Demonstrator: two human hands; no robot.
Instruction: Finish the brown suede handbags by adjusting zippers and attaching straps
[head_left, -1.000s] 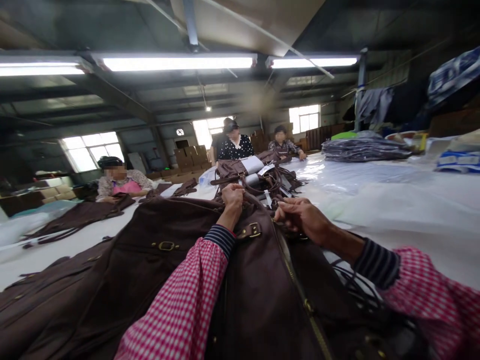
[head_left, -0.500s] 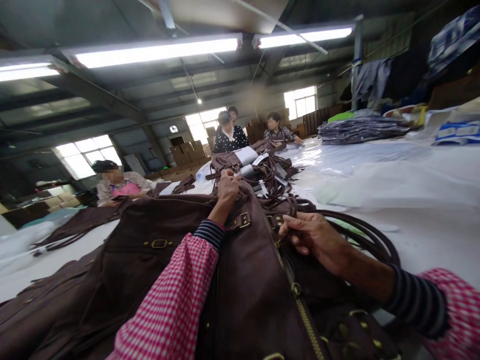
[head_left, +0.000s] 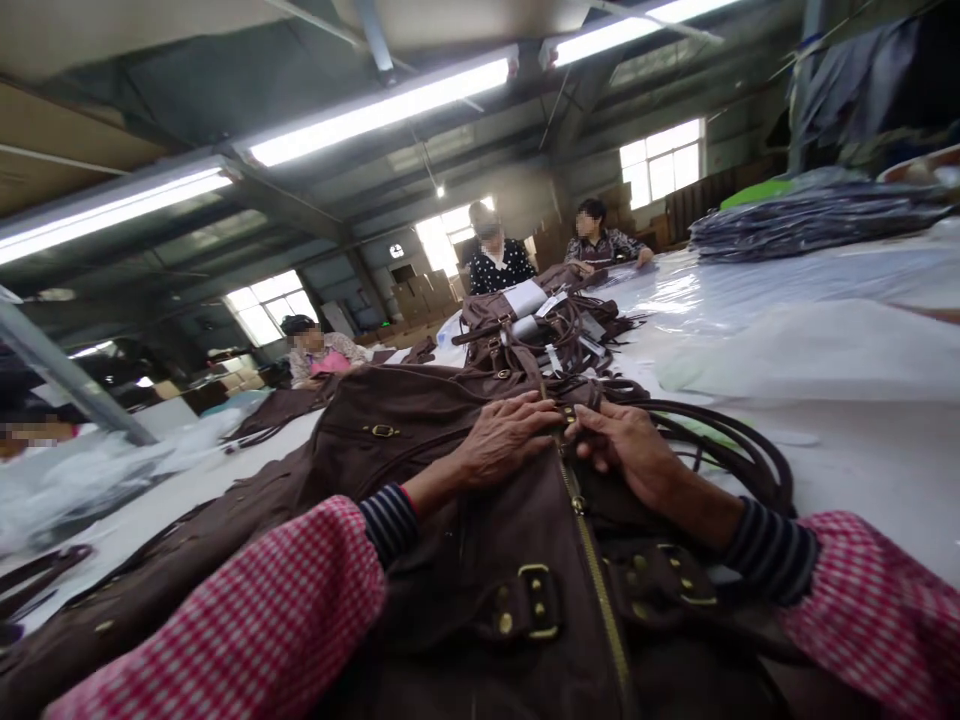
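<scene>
A dark brown handbag (head_left: 435,560) with brass fittings lies in front of me. Its brass zipper (head_left: 600,590) runs down the middle, beside a buckled strap (head_left: 529,605). My left hand (head_left: 510,438) rests flat on the bag, fingers stretched toward the zipper's far end. Opposite it, my right hand (head_left: 634,450) pinches a riveted strap tab (head_left: 570,412) on the zipper's right side; its fingertips partly hide the tab. Long thin handles (head_left: 757,440) curve out behind my right wrist.
More brown bags with tags (head_left: 517,315) are heaped beyond mine. Wrapped flat goods (head_left: 810,220) are stacked on the table (head_left: 862,460) at right. Clear plastic (head_left: 97,480) lies at left. Several co-workers, one in a polka-dot top (head_left: 499,262), sit or stand around.
My left hand has come back from the bag's far end and now lies flat beside the zipper. My right hand stays at the tab. The view has turned left.
</scene>
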